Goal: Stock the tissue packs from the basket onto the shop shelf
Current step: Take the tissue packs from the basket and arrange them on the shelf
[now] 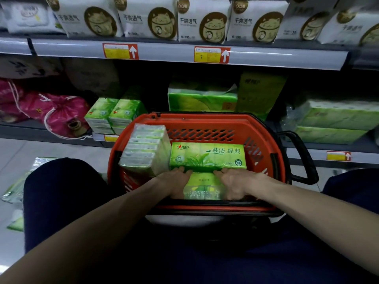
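1. My knees in dark trousers (pixel 61 201) frame the view. Some green tissue packs (pixel 16 193) lie on the floor at 9 o'clock.
2. My left hand (pixel 176 181) and right hand (pixel 235 183) press on the two ends of a small green tissue pack (pixel 203 185) at the basket's 6 o'clock edge. The fingers of each hand lie together and nearly straight, pointing to 12 o'clock.
3. Just past my fingertips a larger green pack (pixel 207 156) stands on edge, reading "心相印" and "茶语.经典", with a "100%" seal.
4. At 9 o'clock in the basket a clear-wrapped bundle of pocket tissues (pixel 145 150) leans tilted against the wall.
5. All three sit in the red plastic basket (pixel 205 121); its black handle (pixel 301 156) hangs out at 3 o'clock.
6. The shop shelf (pixel 328 148) behind holds green packs (pixel 114 113) at 10 o'clock, a bigger green pack (pixel 201 99) at 12, and pink drawstring bags (pixel 61 115) farther left.
7. On the upper shelf edge is a red-and-yellow price tag (pixel 211 55) with a white arrow and a "7". Above it stand white cat-logo packs (pixel 203 21) reading "干爽透气".
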Demonstrator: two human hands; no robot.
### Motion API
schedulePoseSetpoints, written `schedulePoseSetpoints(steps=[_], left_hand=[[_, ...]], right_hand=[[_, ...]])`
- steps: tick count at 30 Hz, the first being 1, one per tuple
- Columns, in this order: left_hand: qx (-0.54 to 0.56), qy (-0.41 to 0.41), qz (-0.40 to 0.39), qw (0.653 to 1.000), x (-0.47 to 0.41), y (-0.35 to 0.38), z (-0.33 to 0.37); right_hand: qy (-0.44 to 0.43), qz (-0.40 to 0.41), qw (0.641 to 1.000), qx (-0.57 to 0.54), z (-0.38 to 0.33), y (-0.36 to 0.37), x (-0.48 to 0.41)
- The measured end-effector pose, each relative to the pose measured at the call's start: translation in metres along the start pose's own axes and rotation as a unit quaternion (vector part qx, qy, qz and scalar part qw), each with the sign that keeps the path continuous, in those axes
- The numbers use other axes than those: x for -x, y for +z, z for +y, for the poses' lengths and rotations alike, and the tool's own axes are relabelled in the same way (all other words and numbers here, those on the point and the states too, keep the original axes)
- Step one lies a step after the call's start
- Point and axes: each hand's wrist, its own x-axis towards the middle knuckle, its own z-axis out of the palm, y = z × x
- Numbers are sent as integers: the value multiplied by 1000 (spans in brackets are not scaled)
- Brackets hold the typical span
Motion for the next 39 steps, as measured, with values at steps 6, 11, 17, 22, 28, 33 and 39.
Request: schedulePoseSetpoints(steps=[6,11,17,22,28,33,39], left_hand=[[0,8,27,1000,-2,-3,2],[31,6,43,999,-1,-6,-3],[27,1,51,998,-1,-11,-5],[30,9,57,998,-1,-16,-6],[56,23,67,996,4,-29,-10],[40,28,68,996,7,-32,-3],[30,41,70,996,19,-43,-2]], right_hand=[[-14,47,998,28,-7,5,-2],[-9,53,998,14,-10,-7,9],[-40,71,997,8,-6,-11,11],[-71,116,990,28,-2,-12,8],[-70,126,988,48,4,-24,7],[-73,138,986,54,5,-24,10],[-88,164,980,72,6,-32,23]])
